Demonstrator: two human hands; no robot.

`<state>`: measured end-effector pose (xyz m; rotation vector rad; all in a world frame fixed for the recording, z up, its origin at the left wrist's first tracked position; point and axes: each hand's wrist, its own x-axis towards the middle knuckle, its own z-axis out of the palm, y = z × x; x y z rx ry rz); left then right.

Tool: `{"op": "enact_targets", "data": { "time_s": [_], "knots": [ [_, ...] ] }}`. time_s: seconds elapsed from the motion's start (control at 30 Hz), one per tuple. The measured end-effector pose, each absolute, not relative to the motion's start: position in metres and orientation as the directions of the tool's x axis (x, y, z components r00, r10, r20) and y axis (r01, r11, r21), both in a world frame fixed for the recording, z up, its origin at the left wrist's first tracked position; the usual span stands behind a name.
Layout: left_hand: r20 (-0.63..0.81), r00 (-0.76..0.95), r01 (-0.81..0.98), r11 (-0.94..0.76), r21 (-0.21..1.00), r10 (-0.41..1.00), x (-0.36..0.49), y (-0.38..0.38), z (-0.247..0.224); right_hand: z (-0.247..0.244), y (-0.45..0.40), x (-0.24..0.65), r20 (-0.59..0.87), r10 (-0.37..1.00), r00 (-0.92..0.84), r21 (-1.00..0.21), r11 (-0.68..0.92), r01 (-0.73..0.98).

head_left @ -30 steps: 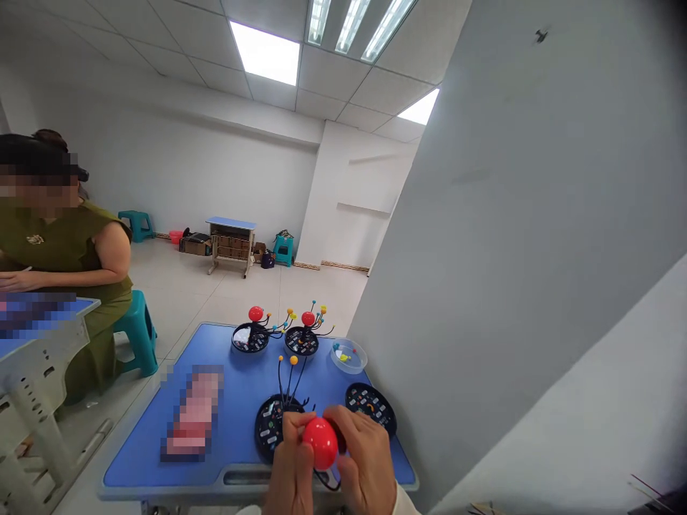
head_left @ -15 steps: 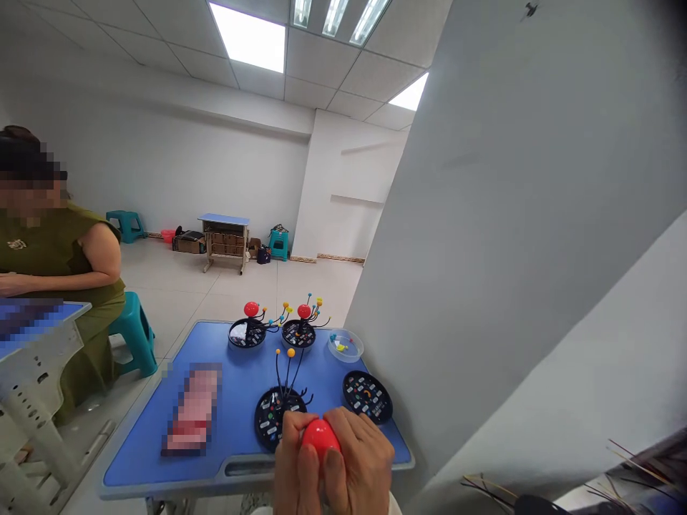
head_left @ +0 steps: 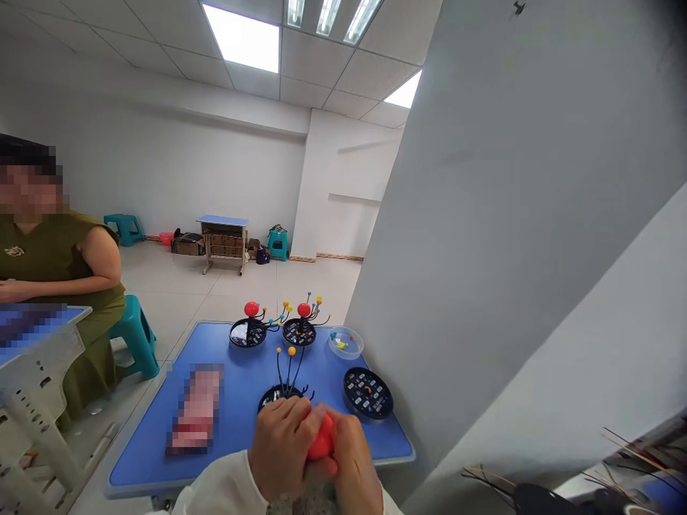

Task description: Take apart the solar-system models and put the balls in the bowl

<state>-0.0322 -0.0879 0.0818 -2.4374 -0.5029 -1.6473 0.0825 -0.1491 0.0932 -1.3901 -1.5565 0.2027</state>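
My left hand [head_left: 282, 443] and my right hand [head_left: 351, 454] are closed together around a red ball [head_left: 322, 438], held above the desk's near edge. Fingers and thumbs cover much of the ball. Just beyond my hands lies a round black base [head_left: 271, 395], partly hidden by them. Thin black arms rise from it, two tipped with an orange ball [head_left: 291, 351]. To the right is another round black base [head_left: 368, 393] with printed labels and no arms.
On the blue desk [head_left: 236, 415], two planet models with red balls [head_left: 251, 309] stand at the back. A clear dish [head_left: 346, 345] of small parts sits right of them. A blurred pink item [head_left: 196, 408] lies left. A grey wall borders the right; a person [head_left: 96, 257] sits left.
My hands have turned around the red ball and shifted slightly up and left. The left hand now shows its back, with its white sleeve in view, and covers more of the black base.
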Motion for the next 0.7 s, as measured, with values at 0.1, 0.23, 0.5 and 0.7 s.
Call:
{"op": "enact_targets", "data": {
  "time_s": [0.1, 0.23, 0.5, 0.7],
  "knots": [
    [0.957, 0.204, 0.395, -0.912, 0.112, 0.205, -0.029, -0.090, 0.083, 0.096, -0.147, 0.074, 0.448, 0.882, 0.149, -0.806, 0.326, 0.494],
    [0.937, 0.116, 0.375, -0.888, 0.266, 0.329, -0.025, -0.093, 0.084, 0.095, -0.138, 0.065, 0.365, 0.907, 0.211, -0.896, 0.282, 0.342],
    [0.748, 0.085, 0.244, -0.742, 0.625, 0.658, -0.018, -0.096, 0.069, 0.083, -0.124, 0.066, 0.475, 0.829, 0.295, -0.818, 0.292, 0.496],
    [0.711, 0.057, 0.201, -0.706, 0.679, 0.700, -0.011, -0.093, 0.061, 0.092, -0.124, 0.070, 0.548, 0.791, 0.273, -0.705, 0.261, 0.659]
  ]
}}
